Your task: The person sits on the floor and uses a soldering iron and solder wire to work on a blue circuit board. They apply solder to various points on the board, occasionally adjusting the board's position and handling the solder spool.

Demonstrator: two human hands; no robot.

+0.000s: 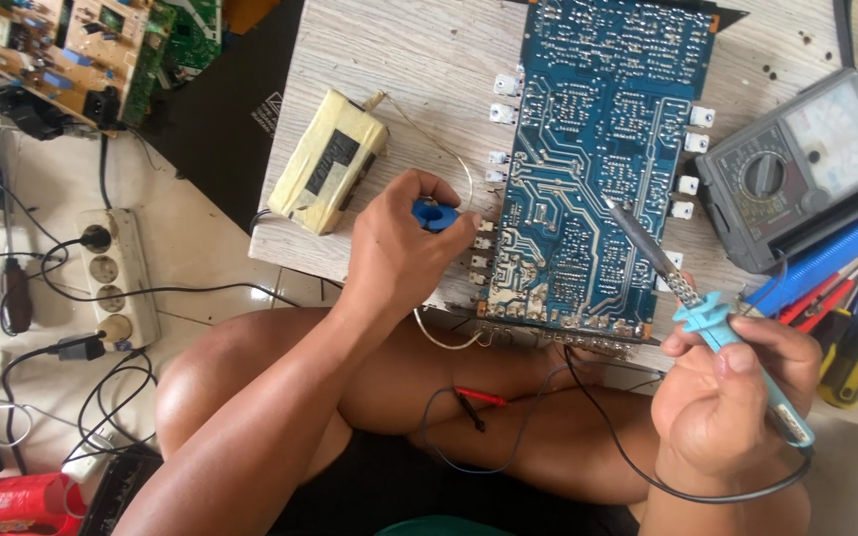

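A blue circuit board [603, 169] was being worked on with a soldering iron [692, 303] at a low wooden table [429, 60].

The table was seen spread across the far half of the scene, with the large board laid solder side up on its middle and reaching the near edge. To the right of the board a grey analogue multimeter [801, 164] was set, and to the left a block wrapped in yellowish tape [330, 159]. On the floor at far left a white power strip [116, 278] was laid. The right hand [737, 397] was closed around the iron's light-blue handle, its tip touching the board. The left hand [399, 248] was curled around a small blue spool [436, 213] just beside the board's left edge.
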